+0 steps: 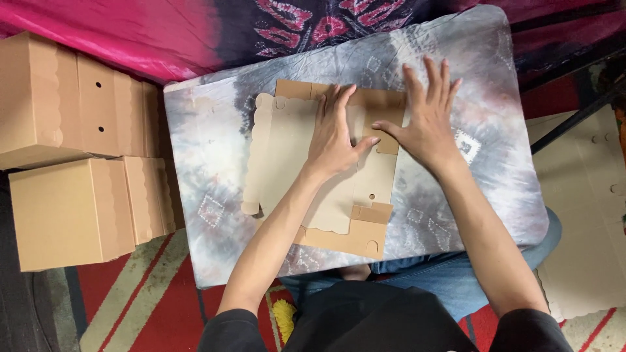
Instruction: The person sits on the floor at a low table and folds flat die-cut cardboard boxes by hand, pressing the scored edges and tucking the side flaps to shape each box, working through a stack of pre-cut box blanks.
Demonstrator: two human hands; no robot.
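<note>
Here your low table (215, 169) wears a grey tie-dye cloth; your left hand (336, 140) and right hand (427, 120) press flat, fingers spread, on the cardboard blank (280, 150).

Soft, even indoor light, faint shadows, sharp focus throughout.

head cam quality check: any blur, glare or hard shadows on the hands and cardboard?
Head view: even, soft light, no glare; left hand and right hand sharp on the flat cardboard blank, casting only faint shadows; folded boxes at the left edge are slightly softer, with mild wide-angle stretch.
</note>
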